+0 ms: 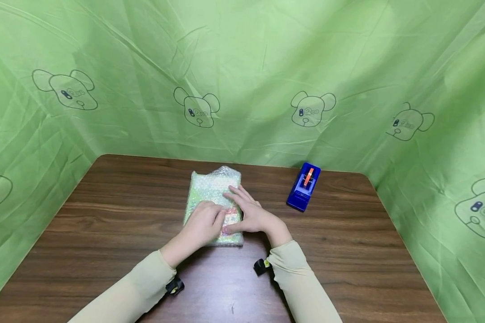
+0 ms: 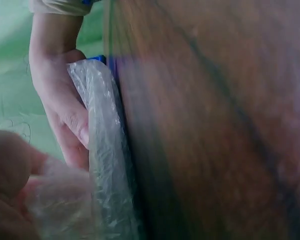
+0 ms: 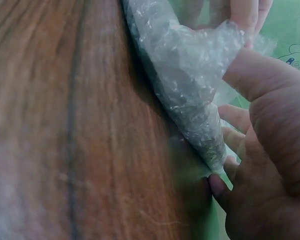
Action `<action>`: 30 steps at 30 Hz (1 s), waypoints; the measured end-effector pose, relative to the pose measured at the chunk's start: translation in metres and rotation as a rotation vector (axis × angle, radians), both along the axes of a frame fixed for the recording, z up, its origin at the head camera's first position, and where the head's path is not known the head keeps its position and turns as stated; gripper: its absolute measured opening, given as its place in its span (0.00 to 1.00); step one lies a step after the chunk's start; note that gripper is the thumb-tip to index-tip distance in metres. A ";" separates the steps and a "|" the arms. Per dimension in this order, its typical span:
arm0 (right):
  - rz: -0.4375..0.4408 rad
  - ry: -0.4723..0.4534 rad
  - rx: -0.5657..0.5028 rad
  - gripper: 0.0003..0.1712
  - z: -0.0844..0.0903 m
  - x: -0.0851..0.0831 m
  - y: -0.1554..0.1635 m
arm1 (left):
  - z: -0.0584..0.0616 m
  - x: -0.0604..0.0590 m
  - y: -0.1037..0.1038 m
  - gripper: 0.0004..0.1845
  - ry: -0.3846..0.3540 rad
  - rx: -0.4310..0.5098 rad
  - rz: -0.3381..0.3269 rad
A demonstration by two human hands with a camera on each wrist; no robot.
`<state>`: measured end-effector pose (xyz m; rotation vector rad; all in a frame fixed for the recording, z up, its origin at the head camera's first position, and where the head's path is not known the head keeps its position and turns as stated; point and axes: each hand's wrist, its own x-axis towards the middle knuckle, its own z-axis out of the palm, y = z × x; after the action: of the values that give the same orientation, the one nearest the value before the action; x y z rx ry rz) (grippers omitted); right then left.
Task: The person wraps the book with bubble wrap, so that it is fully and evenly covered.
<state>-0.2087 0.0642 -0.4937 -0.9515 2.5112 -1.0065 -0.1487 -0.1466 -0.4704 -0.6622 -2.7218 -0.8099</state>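
A flat parcel wrapped in clear bubble wrap over green contents (image 1: 214,204) is lying near the middle of the dark brown wood-grain table (image 1: 105,233), and it is being held down by both hands. The left hand (image 1: 204,224) is being curled over the near left part of the parcel, and a loose flap of wrap appears to be pinched between its fingers (image 2: 10,170) in the left wrist view, though blur is making that hard to confirm. The right hand (image 1: 248,213) is being laid on the parcel's right side with fingers spread and straight, the thumb (image 3: 255,75) being pressed against the wrap's fold. As a judgement, the fold is likely to spring open if either hand is lifted, since no tape is seen on it; the slick wrap could also be slid across the smooth table under uneven pressure, or bubbles crushed by hard pressing. The blue tape dispenser with an orange roll (image 1: 304,186) is standing apart to the right rear, within reach but needing a freed hand. Open table is being left on all sides, widest to the left and near front; the green cloth backdrop printed with cartoon bears (image 1: 242,80) is closing in the rear and both sides, so room is being limited at the far edge
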 end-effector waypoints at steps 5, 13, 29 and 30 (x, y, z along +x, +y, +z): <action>-0.005 0.015 0.002 0.65 -0.001 -0.001 0.001 | 0.006 -0.002 -0.005 0.18 -0.084 -0.108 -0.083; -0.002 0.017 0.001 0.66 -0.002 0.000 -0.002 | 0.012 -0.008 -0.023 0.25 -0.196 -0.145 -0.199; -0.057 0.044 -0.045 0.51 0.000 -0.007 0.016 | 0.011 -0.015 -0.025 0.26 -0.322 -0.094 -0.164; -0.048 0.046 -0.045 0.50 -0.001 -0.007 0.016 | 0.011 -0.015 -0.025 0.26 -0.322 -0.094 -0.164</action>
<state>-0.2160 0.0804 -0.4944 -0.9420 2.5701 -1.0716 -0.1635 -0.1720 -0.4592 -0.8501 -3.0412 -0.8981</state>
